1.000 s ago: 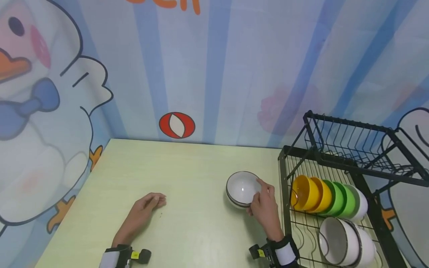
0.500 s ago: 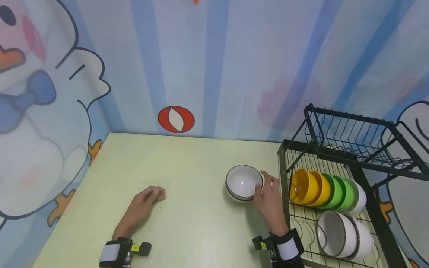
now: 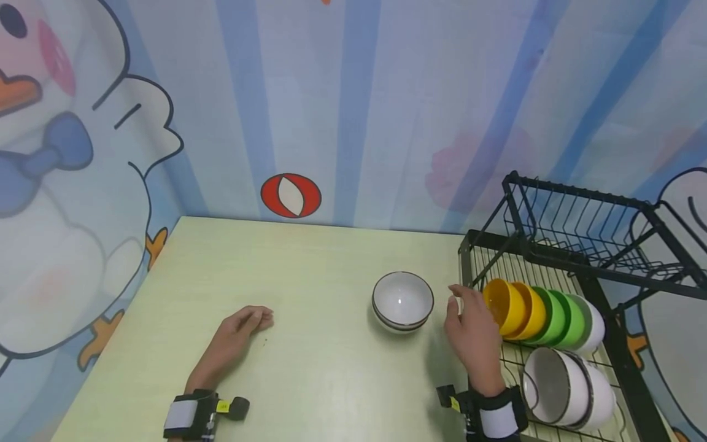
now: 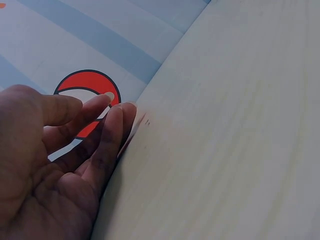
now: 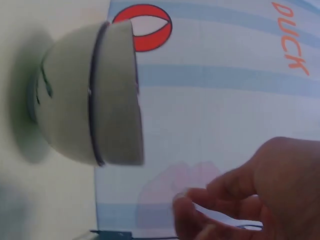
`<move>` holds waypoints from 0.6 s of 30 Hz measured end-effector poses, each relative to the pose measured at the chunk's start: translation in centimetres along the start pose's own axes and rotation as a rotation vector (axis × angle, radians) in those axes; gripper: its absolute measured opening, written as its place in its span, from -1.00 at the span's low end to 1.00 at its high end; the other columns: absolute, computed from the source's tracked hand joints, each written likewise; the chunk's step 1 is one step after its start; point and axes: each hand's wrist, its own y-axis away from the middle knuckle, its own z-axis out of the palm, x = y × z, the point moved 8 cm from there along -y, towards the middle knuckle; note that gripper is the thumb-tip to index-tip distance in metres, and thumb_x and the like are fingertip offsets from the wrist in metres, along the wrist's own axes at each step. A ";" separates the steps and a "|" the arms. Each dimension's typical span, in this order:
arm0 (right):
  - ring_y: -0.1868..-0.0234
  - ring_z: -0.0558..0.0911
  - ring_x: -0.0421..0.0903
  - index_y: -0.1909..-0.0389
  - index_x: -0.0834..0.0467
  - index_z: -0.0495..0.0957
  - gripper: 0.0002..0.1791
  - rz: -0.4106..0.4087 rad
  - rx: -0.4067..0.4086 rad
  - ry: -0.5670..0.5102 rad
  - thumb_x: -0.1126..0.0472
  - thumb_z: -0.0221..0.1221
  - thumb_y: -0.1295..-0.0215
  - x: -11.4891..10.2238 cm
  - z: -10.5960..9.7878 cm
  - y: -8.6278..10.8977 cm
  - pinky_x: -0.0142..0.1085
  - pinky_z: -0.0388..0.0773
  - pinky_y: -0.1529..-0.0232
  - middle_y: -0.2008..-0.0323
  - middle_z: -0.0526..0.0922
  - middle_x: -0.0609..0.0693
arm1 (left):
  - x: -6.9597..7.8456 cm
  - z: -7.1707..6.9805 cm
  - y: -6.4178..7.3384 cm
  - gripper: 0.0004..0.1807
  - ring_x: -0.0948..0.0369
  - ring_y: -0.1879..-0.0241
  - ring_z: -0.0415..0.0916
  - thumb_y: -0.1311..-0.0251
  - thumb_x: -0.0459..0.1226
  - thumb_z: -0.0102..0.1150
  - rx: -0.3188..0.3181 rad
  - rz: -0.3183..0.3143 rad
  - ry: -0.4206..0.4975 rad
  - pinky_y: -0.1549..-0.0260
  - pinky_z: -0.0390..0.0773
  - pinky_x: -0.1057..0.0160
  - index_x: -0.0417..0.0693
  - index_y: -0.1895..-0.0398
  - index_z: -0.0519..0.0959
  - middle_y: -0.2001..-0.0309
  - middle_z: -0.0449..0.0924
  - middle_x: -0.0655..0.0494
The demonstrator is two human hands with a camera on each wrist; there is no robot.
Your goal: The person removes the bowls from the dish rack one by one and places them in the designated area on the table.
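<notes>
Closest to me on the feed, white bowls point(image 3: 554, 387) lay tipped on their sides in the dark wire rack point(image 3: 626, 363). Beyond them my left hand point(image 3: 234, 341) rested on or just over the counter point(image 3: 331, 368), fingers loosely bent, its grip empty. My right hand point(image 3: 475, 331) hung between the yellow bowls point(image 3: 502, 307) and the bowl stack point(image 3: 402, 301), its grip half curled round nothing; I could not tell whether it touched the rack's edge. I judged the wrist best carried high there, so that the wrist strap point(image 3: 497, 420) would not snag a wire. A little farther off, the stack, two bowls nested and upright, stood on the counter near the fingertips but apart from them. Handling it well, I reckoned, meant leaving the rims unbumped and pinching only the protruding upper rim, since a sideways push might skid both bowls. Behind everything rose the striped backdrop point(image 3: 359, 123)
</notes>
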 end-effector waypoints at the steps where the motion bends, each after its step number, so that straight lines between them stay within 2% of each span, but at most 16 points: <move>1: 0.19 0.57 0.11 -0.23 0.21 0.47 -0.61 -0.003 0.002 0.013 0.12 -0.06 -0.54 0.0 -0.4 0.1 -0.09 0.60 0.25 -0.15 0.54 0.25 | 0.0 0.0 0.0 -0.54 0.06 -0.27 0.52 -0.54 0.02 -0.18 -0.001 0.002 0.002 -0.47 0.27 -0.05 -0.03 -0.22 0.50 -0.15 0.65 0.02; 6: 0.21 0.60 0.12 -0.16 0.22 0.54 -0.63 -0.020 0.022 0.040 0.11 -0.03 -0.53 0.5 -2.4 0.5 -0.09 0.59 0.33 -0.02 0.61 0.25 | 0.2 0.0 0.0 -0.55 0.06 -0.26 0.52 -0.54 0.01 -0.17 -0.005 0.012 0.020 -0.46 0.28 -0.06 -0.06 -0.22 0.50 -0.16 0.64 -0.01; 11: 0.01 0.60 0.28 -0.16 0.28 0.53 -0.60 -0.023 0.021 0.092 0.11 -0.04 -0.53 1.4 -3.6 0.7 0.16 0.62 0.10 -0.10 0.58 0.33 | 0.0 0.0 -0.1 -0.54 0.06 -0.27 0.51 -0.54 0.03 -0.18 -0.003 -0.001 0.008 -0.47 0.27 -0.05 -0.03 -0.22 0.50 -0.17 0.63 0.01; 13: 0.01 0.59 0.33 -0.14 0.30 0.54 -0.60 -0.017 0.015 0.128 0.12 -0.04 -0.52 1.8 -4.0 0.6 0.22 0.59 0.08 -0.09 0.59 0.36 | -0.1 0.0 -0.1 -0.54 0.06 -0.28 0.50 -0.54 0.03 -0.18 -0.002 -0.005 0.008 -0.47 0.27 -0.06 -0.03 -0.22 0.50 -0.17 0.63 0.01; 18: 0.20 0.62 0.31 -0.10 0.33 0.56 -0.60 0.040 0.001 0.222 0.13 -0.03 -0.47 3.6 -5.0 0.4 0.05 0.58 0.41 0.03 0.62 0.40 | 0.0 0.0 0.0 -0.52 0.04 -0.29 0.49 -0.54 0.04 -0.18 0.003 -0.005 0.003 -0.47 0.24 -0.09 -0.05 -0.24 0.50 -0.18 0.62 0.00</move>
